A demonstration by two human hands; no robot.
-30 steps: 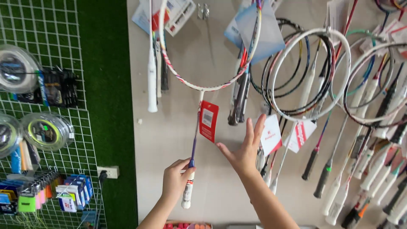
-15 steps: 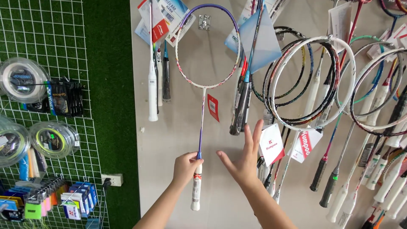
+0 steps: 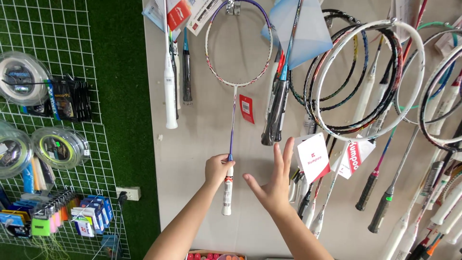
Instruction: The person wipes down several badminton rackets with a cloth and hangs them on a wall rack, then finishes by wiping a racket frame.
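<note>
Green wall: artificial turf (image 3: pixel 120 120) fills your left side, with a white wire grid (image 3: pixel 53 29) fixed over it running off the left frame edge.
Grid goods: round spools of string (image 3: pixel 18 79) hang high and at mid height; small coloured packets (image 3: pixel 91 216) sit in a row low down, near the bottom left corner.
Socket: a white wall outlet (image 3: pixel 128 193) sits on the turf just left of the board's edge.
Board edge: the pale display board (image 3: pixel 202 144) starts just right of the outlet and runs off the frame top and right.
White-handled racket: it hangs (image 3: pixel 170 96) close to the board's left edge, under paper cards (image 3: pixel 178 14) in red, white and pale blue.
Your left hand: it (image 3: pixel 217 169) closes its fingers round the shaft of the purple-and-white racket (image 3: pixel 238 43), right where the shaft meets the white grip.
Racket place: its head hangs on a metal hook (image 3: pixel 233 6) at the top; the grip end hangs free below your fist.
Red tag: a small red rectangle (image 3: pixel 246 109) dangles just right of the shaft.
Open room: bare board lies either side of the shaft and under the grip.
Your right hand: it (image 3: pixel 274 185) is open, fingers spread and pointing up, holding nothing, just right of the grip.
Blue card: a pale blue triangle-shaped sheet (image 3: pixel 301 29) hangs at top centre.
White tags: a white card with red print (image 3: pixel 313 158) sits just right of your fingertips; another (image 3: pixel 353 156) lies beyond.
Right side: crowded rackets (image 3: pixel 370 77) overlap to the frame edge.
Bottom edge: a box of red items (image 3: pixel 211 255) peeks between your forearms.
</note>
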